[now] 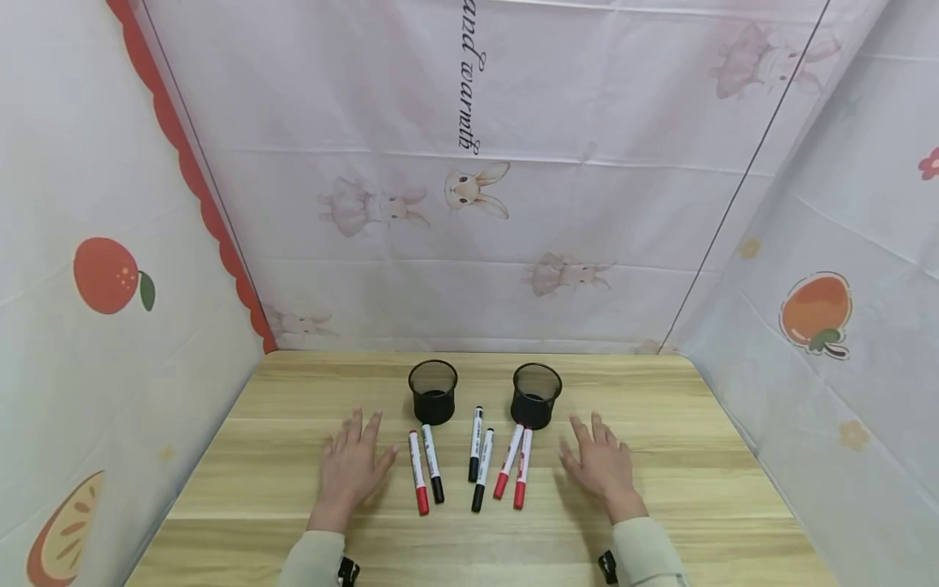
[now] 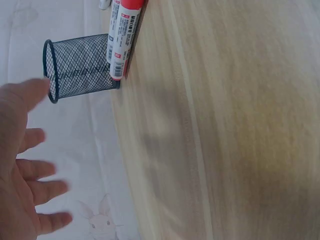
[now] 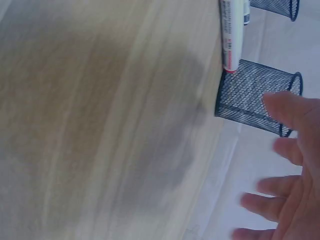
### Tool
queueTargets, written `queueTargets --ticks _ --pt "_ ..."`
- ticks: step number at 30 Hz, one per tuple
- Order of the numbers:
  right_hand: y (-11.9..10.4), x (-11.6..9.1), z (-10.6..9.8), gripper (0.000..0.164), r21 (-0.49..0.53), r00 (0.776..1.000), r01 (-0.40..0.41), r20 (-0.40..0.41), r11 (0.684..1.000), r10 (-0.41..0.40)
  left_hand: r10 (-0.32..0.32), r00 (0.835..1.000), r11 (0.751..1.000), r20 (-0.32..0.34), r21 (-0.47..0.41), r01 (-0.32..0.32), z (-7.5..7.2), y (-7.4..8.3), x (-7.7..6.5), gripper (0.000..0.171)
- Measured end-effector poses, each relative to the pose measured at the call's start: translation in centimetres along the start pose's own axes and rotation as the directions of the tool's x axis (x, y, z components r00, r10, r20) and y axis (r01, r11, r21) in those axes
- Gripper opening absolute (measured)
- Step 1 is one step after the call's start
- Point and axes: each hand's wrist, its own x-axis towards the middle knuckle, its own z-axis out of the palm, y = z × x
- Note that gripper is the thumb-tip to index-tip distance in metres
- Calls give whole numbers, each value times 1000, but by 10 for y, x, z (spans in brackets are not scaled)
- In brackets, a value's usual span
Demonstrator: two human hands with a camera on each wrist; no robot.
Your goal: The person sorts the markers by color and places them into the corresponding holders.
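Note:
My left hand (image 1: pixel 350 465) is spread out over the left of the table, holding nothing. Closest to it lie a red-capped marker (image 1: pixel 417 471) and a black-capped marker (image 1: pixel 433 462). On the right, my right hand (image 1: pixel 601 469) also has its fingers apart and holds nothing; a shadow falls beneath it in the right wrist view. Two red-capped markers (image 1: pixel 523 469) lie nearest to that hand. Between the pairs are two black-capped markers (image 1: pixel 482 470). Behind the markers stand two black mesh pen cups, the left cup (image 1: pixel 434 406) and the right cup (image 1: pixel 531 410), both upright.
The wooden table (image 1: pixel 682 481) ends at a printed cloth backdrop (image 1: pixel 455 310) behind the cups. Cloth walls with fruit prints rise at the left (image 1: pixel 73 367) and right (image 1: pixel 866 244).

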Motion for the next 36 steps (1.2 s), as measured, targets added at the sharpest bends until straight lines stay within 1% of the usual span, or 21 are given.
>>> queueTargets --ticks 3,5,7,11,16,18,20,23,26,29,31,36 --pt "-2 -1 -2 49 -5 999 0 35 1000 0 28 998 1000 -61 6 -27 0 1 0 49" --pt "-2 -1 -3 45 -5 998 -1 61 1000 1 33 997 999 -73 -7 -33 0 2 0 40" --pt "-3 -2 -4 43 -1 997 1 78 1000 -1 27 998 999 -63 -20 -28 1 3 -1 35" --pt "-3 -4 -2 42 9 997 7 82 1000 -8 13 999 999 -46 -45 -15 2 6 -3 36" --pt "-6 -6 -3 43 23 997 6 76 1000 -8 32 995 999 -91 -37 -36 4 7 -5 39" --pt "-9 -8 -3 43 41 997 -13 80 999 10 25 995 998 -101 -59 -32 3 8 -6 43" --pt "-14 -10 -3 43 65 996 -32 83 997 26 6 995 993 -99 -113 -17 2 9 -8 48" --pt "-24 -11 -2 44 103 996 -43 80 994 35 -42 996 973 -76 -229 24 0 12 -8 57" --pt "-33 -9 0 44 128 998 -20 57 992 13 -78 996 941 -52 -333 56 0 16 -6 62" --pt "-39 -8 2 45 148 999 -10 41 989 4 -99 994 905 -43 -419 72 2 18 -2 62" --pt "-42 -7 3 46 164 999 -16 38 986 10 -108 993 884 -55 -462 71 4 19 0 60" --pt "-46 -6 6 48 222 1000 -20 16 975 16 -122 984 841 -129 -539 34 9 20 6 55"
